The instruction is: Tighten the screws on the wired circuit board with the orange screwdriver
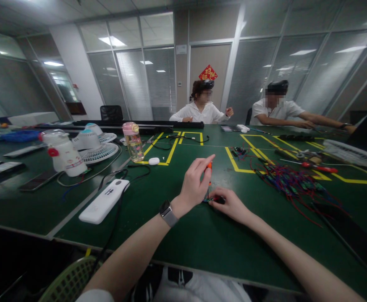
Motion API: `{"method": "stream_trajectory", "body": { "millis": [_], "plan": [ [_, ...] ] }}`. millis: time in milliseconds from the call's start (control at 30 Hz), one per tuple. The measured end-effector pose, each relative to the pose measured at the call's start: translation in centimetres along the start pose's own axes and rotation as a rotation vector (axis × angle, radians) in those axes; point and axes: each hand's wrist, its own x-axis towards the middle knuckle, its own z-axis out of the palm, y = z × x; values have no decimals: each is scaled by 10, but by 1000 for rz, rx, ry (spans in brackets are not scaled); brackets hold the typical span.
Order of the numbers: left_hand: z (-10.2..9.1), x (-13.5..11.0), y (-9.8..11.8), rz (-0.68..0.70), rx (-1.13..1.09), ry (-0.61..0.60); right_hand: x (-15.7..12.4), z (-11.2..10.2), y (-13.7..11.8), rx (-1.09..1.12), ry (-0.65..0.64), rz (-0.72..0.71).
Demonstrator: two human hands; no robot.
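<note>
My left hand point(196, 179) is closed around the orange handle of a screwdriver point(209, 165), which stands upright with its thin shaft pointing down. Below it, a small green circuit board point(207, 200) lies on the table, partly covered by fingers. My right hand point(229, 202) pinches the board's right side and keeps it under the screwdriver's tip. Whether the tip sits in a screw is too small to tell. To the right is a heap of similar boards with red and blue wires point(292, 178).
Left of my arms lie a white power bank-like box point(104, 201) and a black cable. Farther off stand a pink-lidded bottle point(133, 141), a white bottle point(64, 153) and fans point(99, 152). A red screwdriver point(320, 167) lies right. Two people sit across the green table point(177, 243).
</note>
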Motion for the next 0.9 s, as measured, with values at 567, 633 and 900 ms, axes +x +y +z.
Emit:
{"method": "stream_trajectory", "body": {
  "millis": [567, 633, 900],
  "plan": [
    [1, 0, -1, -11, 70, 63, 0, -1, -1, -5, 0, 3],
    [0, 1, -1, -18, 81, 60, 0, 0, 0, -3, 6, 3],
    [-1, 1, -1, 0, 23, 47, 0, -1, -3, -12, -6, 8]
  ]
}}
